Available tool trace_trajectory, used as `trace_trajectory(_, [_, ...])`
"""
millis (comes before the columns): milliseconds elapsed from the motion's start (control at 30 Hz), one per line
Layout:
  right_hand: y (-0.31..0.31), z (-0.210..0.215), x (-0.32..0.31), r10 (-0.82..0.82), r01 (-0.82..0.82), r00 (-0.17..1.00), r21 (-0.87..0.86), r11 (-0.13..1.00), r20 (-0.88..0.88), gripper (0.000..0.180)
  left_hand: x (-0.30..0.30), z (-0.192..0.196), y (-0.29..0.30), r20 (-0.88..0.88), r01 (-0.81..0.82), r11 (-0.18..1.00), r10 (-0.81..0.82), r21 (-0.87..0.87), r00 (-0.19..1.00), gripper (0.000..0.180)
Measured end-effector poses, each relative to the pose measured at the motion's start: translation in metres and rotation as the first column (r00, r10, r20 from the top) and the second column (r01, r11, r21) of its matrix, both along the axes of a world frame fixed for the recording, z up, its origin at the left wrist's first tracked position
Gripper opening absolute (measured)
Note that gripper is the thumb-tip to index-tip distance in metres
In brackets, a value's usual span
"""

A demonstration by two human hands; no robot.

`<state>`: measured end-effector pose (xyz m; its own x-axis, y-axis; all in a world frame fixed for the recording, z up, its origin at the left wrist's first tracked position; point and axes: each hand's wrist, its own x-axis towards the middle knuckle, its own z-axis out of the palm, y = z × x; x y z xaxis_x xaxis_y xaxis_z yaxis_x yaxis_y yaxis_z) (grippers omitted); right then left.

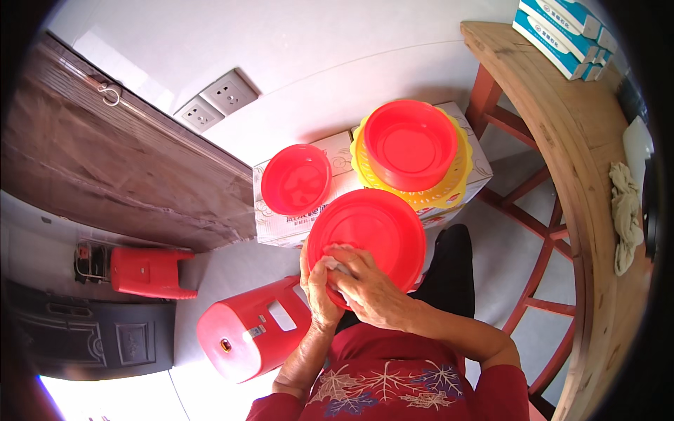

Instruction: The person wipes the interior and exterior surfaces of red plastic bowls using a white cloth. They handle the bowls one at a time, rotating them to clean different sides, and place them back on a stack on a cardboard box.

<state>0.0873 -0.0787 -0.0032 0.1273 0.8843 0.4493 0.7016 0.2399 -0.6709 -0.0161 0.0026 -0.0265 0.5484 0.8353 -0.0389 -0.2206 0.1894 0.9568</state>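
Note:
I hold a round red plastic plate (372,228) in front of me. My left hand (317,288) grips its near rim from the left and underneath. Pressed on the plate's near edge, my right hand (365,284) covers a small pale cloth (335,266) that peeks out between the fingers. Beyond the plate stands a white cardboard box (337,165). On it lie a small red bowl (296,179) at the left and a larger red bowl (410,144) sitting in a yellow basin (456,179) at the right.
A red plastic stool (249,330) lies on its side at my left, another red stool (151,271) farther left by a dark door. A wooden table (590,175) with red legs curves along the right, bearing blue-white cartons (562,31) and a rag (625,210). Wall sockets (214,102) sit above.

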Motion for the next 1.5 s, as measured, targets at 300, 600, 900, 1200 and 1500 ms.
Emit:
trace_trajectory(300, [-0.038, -0.008, 0.046, -0.002, 0.115, 0.928, -0.28, 0.953, 0.373, 0.022, 0.005, 0.013, -0.003, 0.056, -0.06, 0.997, 0.057, 0.051, 0.997, 0.06])
trace_trajectory(600, [-0.025, -0.013, 0.015, -0.088, 0.133, 0.936, -0.112, 0.985, 0.34, 0.023, 0.01, 0.017, -0.003, 0.071, -0.088, 0.995, 0.084, 0.053, 0.994, 0.056])
trace_trajectory(900, [-0.025, -0.005, 0.003, 0.135, -0.14, 0.962, 0.0, 0.99, -0.237, 0.029, 0.01, 0.012, -0.006, -0.023, -0.091, 0.992, 0.093, 0.088, 0.995, 0.054])
trace_trajectory(1200, [-0.034, -0.013, 0.051, -0.135, 0.272, 0.84, -0.193, 0.943, 0.525, 0.031, -0.001, 0.007, 0.001, 0.001, 0.027, 0.996, -0.027, -0.086, 1.0, 0.057])
trace_trajectory(1500, [0.024, -0.008, 0.015, -0.103, 0.13, 0.869, 0.022, 0.991, -0.485, 0.053, 0.006, -0.013, -0.005, 0.066, 0.036, 0.994, -0.03, -0.102, 0.997, 0.06])
